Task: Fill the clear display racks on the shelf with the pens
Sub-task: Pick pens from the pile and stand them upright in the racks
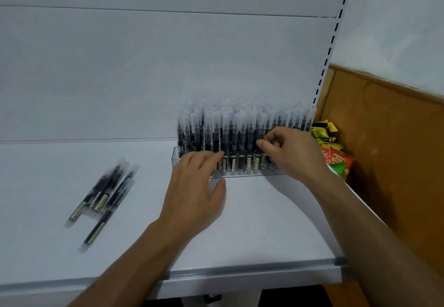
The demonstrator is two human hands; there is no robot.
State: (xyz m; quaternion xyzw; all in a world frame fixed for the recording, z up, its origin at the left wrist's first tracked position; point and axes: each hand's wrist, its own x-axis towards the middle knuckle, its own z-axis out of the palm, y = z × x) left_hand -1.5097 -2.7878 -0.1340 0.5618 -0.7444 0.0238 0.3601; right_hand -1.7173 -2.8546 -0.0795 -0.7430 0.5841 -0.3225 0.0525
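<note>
Head cam view, looking down at a white shelf (pixel 264 230) with a grey strip along its front edge. Both bare forearms reach in from the bottom.

Closest in, the left hand (pixel 194 191) sits palm-down on the shelf with fingers loosely spread, fingertips up against the front wall of the clear display rack (pixel 230 171), thumb resting on the shelf just in front of it. Not pinching anything as far as one can see.

Off to the left, well apart from the hands, a small loose bunch of pens (pixel 105 194) lies flat on the shelf, dark barrels with frosted caps and pale labels, some crossing over each other.

A bit further back, the right hand (pixel 288 153) is curled over the rack's right half, thumb and fingertips pinched together at a pen in the front rows. Which pen exactly is hard to tell, it's blurry there.

The rack stands near the back panel, right side of the shelf, packed with upright pens (pixel 230 134), caps up.

Past the shelf's right end, some colourful snack packets (pixel 334 153) sit against a brown wooden panel (pixel 389 138).
</note>
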